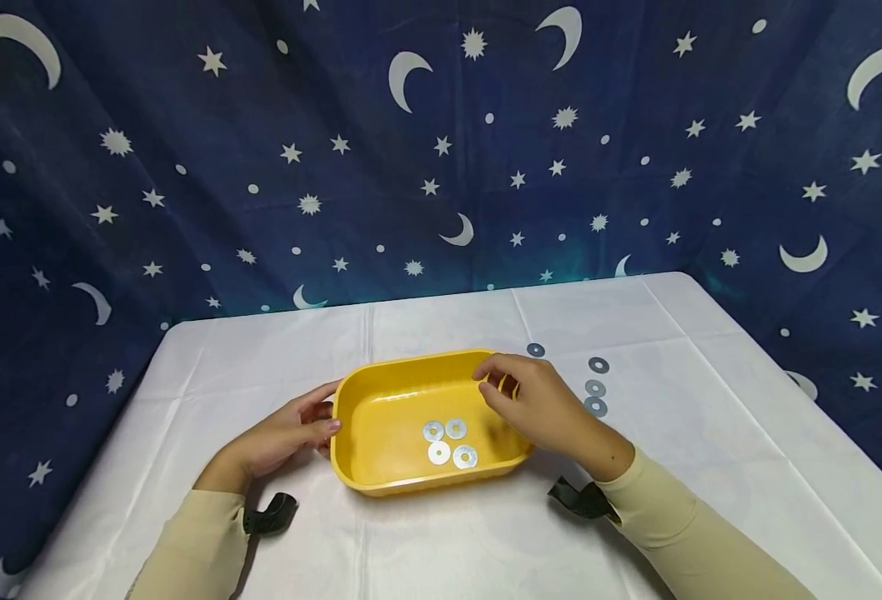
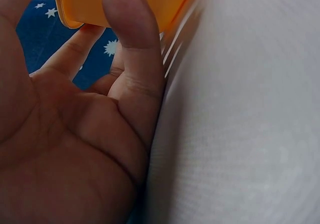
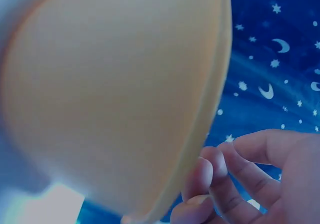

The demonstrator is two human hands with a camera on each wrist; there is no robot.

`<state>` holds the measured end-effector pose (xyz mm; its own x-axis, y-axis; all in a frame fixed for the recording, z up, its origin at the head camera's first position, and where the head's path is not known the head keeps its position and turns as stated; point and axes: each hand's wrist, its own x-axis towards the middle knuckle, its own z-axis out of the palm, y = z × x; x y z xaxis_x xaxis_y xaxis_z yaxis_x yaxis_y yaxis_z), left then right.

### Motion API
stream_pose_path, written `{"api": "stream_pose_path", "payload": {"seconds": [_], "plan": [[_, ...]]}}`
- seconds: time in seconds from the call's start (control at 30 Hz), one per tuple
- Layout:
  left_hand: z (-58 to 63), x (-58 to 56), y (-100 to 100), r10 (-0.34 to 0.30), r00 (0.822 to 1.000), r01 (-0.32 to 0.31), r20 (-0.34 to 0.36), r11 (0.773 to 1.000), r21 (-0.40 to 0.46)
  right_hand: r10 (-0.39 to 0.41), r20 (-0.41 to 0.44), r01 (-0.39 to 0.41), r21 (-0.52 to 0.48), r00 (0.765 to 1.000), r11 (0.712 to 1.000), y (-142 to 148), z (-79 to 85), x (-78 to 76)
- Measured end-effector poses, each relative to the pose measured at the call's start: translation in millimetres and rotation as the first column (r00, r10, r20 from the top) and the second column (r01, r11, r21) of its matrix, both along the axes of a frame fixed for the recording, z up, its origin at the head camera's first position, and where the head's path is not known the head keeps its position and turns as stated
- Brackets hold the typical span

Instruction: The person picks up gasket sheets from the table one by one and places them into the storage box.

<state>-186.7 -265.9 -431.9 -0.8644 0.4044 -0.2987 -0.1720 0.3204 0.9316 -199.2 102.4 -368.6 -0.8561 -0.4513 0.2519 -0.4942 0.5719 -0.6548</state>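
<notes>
A yellow rectangular tray with rounded corners sits on the white-covered table. My left hand holds its left end, with the thumb at the rim and the fingers bent against the outer wall. Several flat metal washers lie inside, towards the tray's near right. Above the right end hovers my right hand, its fingers loosely bent and a gap between thumb and forefinger. No washer shows in it. From the right wrist, the bent fingers appear beside the tray's rim.
Beyond the right hand, several more washers lie on the white cloth, one of them just behind the tray's far right corner. A dark blue curtain with moons and stars surrounds the table's back and sides. Black straps hang at both wrists.
</notes>
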Motion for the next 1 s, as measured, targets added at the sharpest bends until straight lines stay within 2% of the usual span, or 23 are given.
{"api": "stream_pose_path", "payload": {"seconds": [0.3, 0.47, 0.77, 1.0], "plan": [[-0.3, -1.7, 0.9, 0.004, 1.000, -0.004, 0.000, 1.000, -0.001, -0.071, -0.032, 0.071, 0.012, 0.997, 0.997, 31.1, -10.1, -3.6], [-0.1, -1.1, 0.7, 0.008, 1.000, -0.008, 0.015, 1.000, -0.009, -0.109, -0.012, 0.110, 0.041, 0.994, 0.993, 40.7, -13.1, -7.1], [-0.2, 1.6, -0.7, 0.000, 1.000, 0.000, -0.004, 1.000, -0.013, -0.192, -0.002, 0.192, 0.089, 0.981, 0.977, 53.7, -21.2, -17.2], [-1.7, 0.9, -0.4, -0.002, 1.000, 0.002, -0.007, 1.000, -0.012, -0.211, 0.020, 0.208, 0.098, 0.977, 0.973, 65.0, -25.1, -26.9]]}}
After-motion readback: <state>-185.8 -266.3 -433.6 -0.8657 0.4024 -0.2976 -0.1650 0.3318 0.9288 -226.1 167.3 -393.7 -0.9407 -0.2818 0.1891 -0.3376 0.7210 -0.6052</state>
